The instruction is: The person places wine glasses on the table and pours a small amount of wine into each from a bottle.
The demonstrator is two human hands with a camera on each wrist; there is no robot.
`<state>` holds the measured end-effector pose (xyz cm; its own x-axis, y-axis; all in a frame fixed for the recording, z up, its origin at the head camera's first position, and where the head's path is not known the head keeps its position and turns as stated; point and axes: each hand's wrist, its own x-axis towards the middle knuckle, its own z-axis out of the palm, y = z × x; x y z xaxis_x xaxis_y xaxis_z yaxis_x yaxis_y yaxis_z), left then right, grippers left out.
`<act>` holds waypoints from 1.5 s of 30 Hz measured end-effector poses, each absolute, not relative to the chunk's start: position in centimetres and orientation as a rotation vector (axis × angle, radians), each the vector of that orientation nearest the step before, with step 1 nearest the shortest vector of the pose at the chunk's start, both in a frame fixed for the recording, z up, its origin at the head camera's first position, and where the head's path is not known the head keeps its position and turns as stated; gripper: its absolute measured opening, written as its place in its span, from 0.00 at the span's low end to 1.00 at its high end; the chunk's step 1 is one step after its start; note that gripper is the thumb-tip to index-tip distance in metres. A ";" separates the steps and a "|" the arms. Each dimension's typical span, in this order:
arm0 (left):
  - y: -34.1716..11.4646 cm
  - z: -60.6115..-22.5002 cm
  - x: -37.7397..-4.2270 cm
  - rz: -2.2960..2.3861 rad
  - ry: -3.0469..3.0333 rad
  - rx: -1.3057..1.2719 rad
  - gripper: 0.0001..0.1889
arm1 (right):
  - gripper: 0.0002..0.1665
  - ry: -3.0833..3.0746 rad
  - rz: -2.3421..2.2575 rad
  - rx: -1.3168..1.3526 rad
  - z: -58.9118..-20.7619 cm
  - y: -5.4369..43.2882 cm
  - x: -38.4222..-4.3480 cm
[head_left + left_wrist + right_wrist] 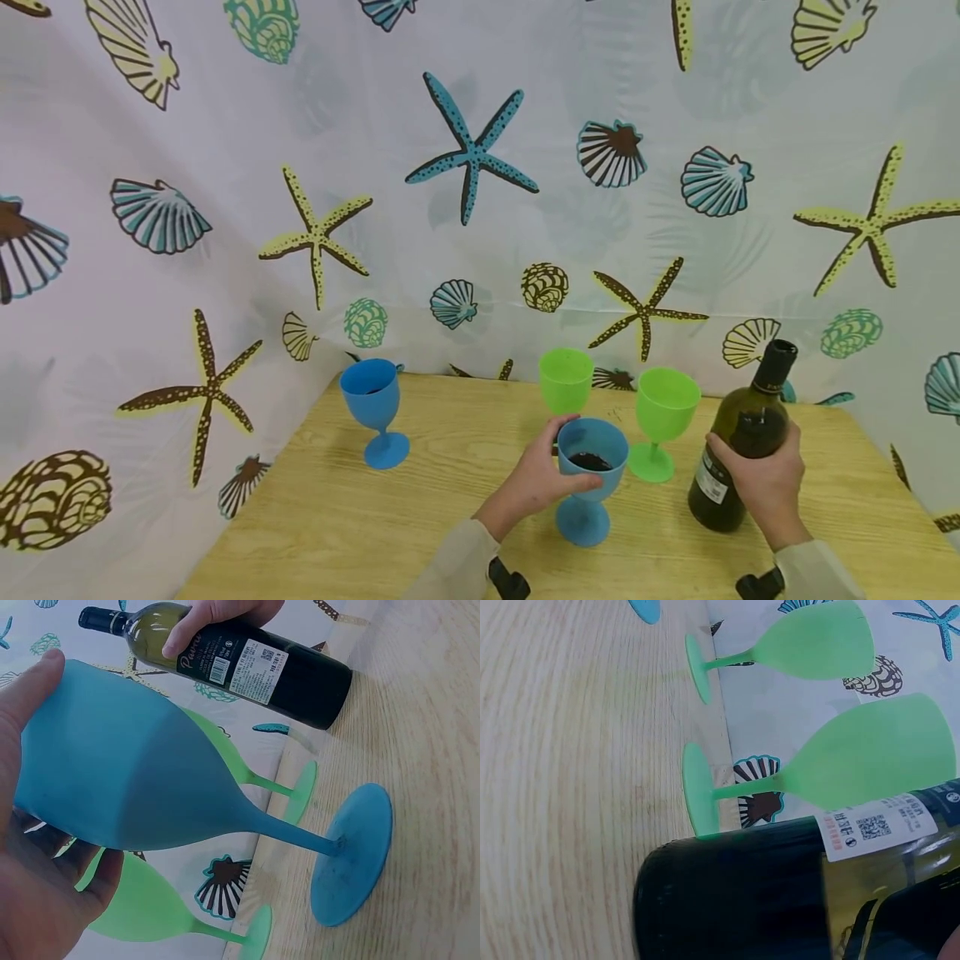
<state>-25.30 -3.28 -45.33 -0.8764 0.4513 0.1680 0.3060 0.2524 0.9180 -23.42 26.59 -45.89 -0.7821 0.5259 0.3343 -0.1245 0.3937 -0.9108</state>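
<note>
A blue goblet (611,479) with a little dark liquid inside stands upright near the front of the table. My left hand (536,475) grips its bowl, the thumb on the near side and the fingers round the far side. To the right, my right hand (768,482) holds a dark green wine bottle (718,500) round its body. The bottle is uncorked and nearly upright, leaning slightly right at the neck; whether its base touches the wood I cannot tell. Just behind the blue goblet are two light green goblets, one nearer (667,408) and one farther (566,382).
Another blue goblet (375,404), with dark liquid in it, stands at the far left of the wooden table (337,525). A white curtain (525,233) printed with shells and starfish hangs behind and along both sides. Dark bands circle both wrists.
</note>
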 end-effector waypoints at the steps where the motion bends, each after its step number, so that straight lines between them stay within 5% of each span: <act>1: -3.3 -45.3 -25.3 1.690 2.386 0.723 0.44 | 0.55 -2.059 1.418 -0.338 -45.9 26.6 -23.4; 26: -8.1 -42.8 -26.8 1.902 2.465 0.527 0.40 | 0.57 -2.083 1.452 -0.356 -45.8 26.9 -23.2; 45: -11.8 -44.9 -31.9 1.906 2.647 0.295 0.46 | 0.56 -2.047 1.469 -0.326 -45.8 26.6 -23.4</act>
<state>-31.91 -11.81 -44.87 -0.9749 0.0678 0.2119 0.2224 0.3093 0.9246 -23.40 26.64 -45.78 -0.7950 0.5156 0.3197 -0.1378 0.3597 -0.9229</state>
